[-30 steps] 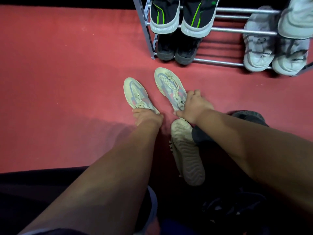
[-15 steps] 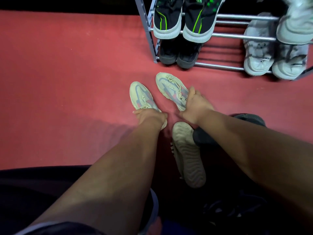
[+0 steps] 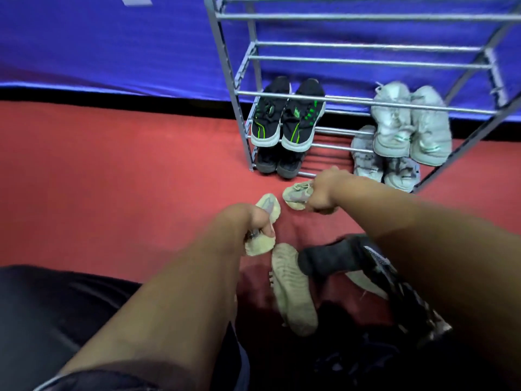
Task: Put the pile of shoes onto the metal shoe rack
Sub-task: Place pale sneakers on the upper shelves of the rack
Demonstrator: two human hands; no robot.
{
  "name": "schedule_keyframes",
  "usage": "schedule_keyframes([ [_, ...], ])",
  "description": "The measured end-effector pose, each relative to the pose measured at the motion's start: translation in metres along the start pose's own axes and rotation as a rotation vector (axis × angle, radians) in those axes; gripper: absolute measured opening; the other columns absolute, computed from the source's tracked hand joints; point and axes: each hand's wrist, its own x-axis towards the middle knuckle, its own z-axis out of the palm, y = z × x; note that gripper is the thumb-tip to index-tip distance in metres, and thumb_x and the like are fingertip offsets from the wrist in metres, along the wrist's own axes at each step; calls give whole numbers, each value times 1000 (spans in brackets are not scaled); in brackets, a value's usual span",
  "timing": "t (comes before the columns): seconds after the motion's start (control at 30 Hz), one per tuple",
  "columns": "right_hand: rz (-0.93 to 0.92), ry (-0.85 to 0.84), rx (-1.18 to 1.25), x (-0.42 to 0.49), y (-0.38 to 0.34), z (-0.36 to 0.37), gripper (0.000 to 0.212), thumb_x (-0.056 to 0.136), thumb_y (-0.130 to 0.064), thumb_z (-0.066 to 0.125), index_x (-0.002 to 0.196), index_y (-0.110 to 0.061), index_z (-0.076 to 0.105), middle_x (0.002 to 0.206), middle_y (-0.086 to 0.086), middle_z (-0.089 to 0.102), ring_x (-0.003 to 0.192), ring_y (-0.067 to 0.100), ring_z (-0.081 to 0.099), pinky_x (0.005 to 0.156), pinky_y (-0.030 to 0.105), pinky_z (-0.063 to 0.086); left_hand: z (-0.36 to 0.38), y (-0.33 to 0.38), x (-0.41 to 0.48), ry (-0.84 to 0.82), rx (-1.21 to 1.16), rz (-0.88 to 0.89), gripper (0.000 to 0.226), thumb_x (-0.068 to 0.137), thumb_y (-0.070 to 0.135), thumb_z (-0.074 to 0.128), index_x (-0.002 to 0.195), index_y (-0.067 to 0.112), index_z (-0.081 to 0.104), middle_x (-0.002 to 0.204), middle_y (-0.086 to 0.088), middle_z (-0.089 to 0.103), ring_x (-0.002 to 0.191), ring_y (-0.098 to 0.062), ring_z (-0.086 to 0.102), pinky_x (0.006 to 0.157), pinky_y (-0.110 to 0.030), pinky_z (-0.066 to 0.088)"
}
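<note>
Each of my hands grips one shoe of a beige pair, lifted off the red carpet. My left hand [image 3: 248,221] holds the left beige shoe [image 3: 269,206] by its heel end, toe pointing away. My right hand [image 3: 324,193] holds the right beige shoe [image 3: 296,193] just in front of the metal shoe rack [image 3: 239,108]. Below my arms lie a beige shoe sole-up [image 3: 293,286] and a black shoe [image 3: 332,259]. On the rack stand black-and-green shoes [image 3: 284,119], dark shoes [image 3: 279,165] under them, and pale grey pairs [image 3: 408,122] at the right.
A blue cloth wall [image 3: 112,43] hangs behind the rack. The rack's upper shelves [image 3: 366,52] hold nothing. Red carpet [image 3: 112,179] stretches to the left. My dark-clothed leg [image 3: 42,320] fills the lower left.
Both hands have closed on the beige shoes and raised them off the carpet toward the rack. My head has tilted up, bringing the rack's upper shelves and blue wall into sight.
</note>
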Motion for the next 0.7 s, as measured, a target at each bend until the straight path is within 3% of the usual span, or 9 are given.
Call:
schedule_keyframes([
  [0.1, -8, 32, 6, -41, 14, -35, 32, 62, -42, 69, 62, -10, 72, 72, 11, 65, 73, 28, 60, 68, 29, 53, -16, 7, -45, 44, 54, 43, 34, 94, 21, 72, 96, -4, 49, 84, -18, 58, 89, -34, 57, 99, -55, 50],
  [0.2, -46, 88, 92, -75, 30, -63, 38, 77, -47, 68, 69, -13, 83, 59, 1, 69, 65, 24, 71, 64, 28, 56, -37, 18, -100, 94, 167, 85, 32, 99, 21, 65, 95, -7, 49, 61, -18, 66, 100, -37, 58, 94, -49, 50],
  [0.27, -62, 167, 168, -95, 40, -80, 45, 78, -50, 71, 64, -8, 77, 63, 2, 69, 67, 26, 69, 68, 30, 55, -51, 30, -145, 139, 266, 130, 25, 102, 20, 62, 106, -3, 53, 78, -22, 71, 110, -40, 58, 103, -52, 47],
  [0.33, -67, 243, 229, -113, 52, -94, 51, 82, -54, 72, 59, -9, 65, 72, 10, 69, 69, 29, 63, 66, 30, 50, -64, 42, -185, 242, 297, 185, 24, 102, 18, 64, 121, 17, 48, 125, -23, 59, 130, -42, 52, 108, -55, 43],
  [0.4, -62, 303, 315, -132, 64, -105, 50, 83, -50, 72, 54, -11, 60, 66, 11, 64, 65, 28, 57, 61, 31, 45, -77, 52, -218, 318, 310, 228, 30, 101, 18, 65, 123, 19, 44, 137, -21, 50, 133, -42, 50, 112, -56, 42],
  [0.5, -62, 356, 566, -146, 83, -112, 38, 77, -39, 74, 53, -13, 59, 51, 2, 57, 56, 23, 53, 58, 29, 44, -94, 61, -248, 435, 295, 290, 29, 100, 18, 67, 120, 11, 47, 128, -21, 55, 119, -38, 57, 107, -51, 45],
  [0.6, -43, 440, 711, -144, 91, -122, 27, 74, -37, 74, 66, -15, 60, 59, 3, 58, 62, 24, 54, 60, 29, 44, -92, 70, -257, 635, 326, 390, 20, 95, 19, 72, 97, 10, 54, 94, -16, 63, 80, -31, 63, 83, -39, 51],
  [0.7, 18, 559, 768, -128, 90, -128, 30, 69, -34, 74, 73, -10, 56, 63, 5, 55, 58, 24, 52, 55, 28, 40, -86, 80, -232, 828, 302, 437, 36, 85, 27, 76, 110, 5, 65, 91, -12, 65, 85, -35, 66, 73, -33, 49],
])
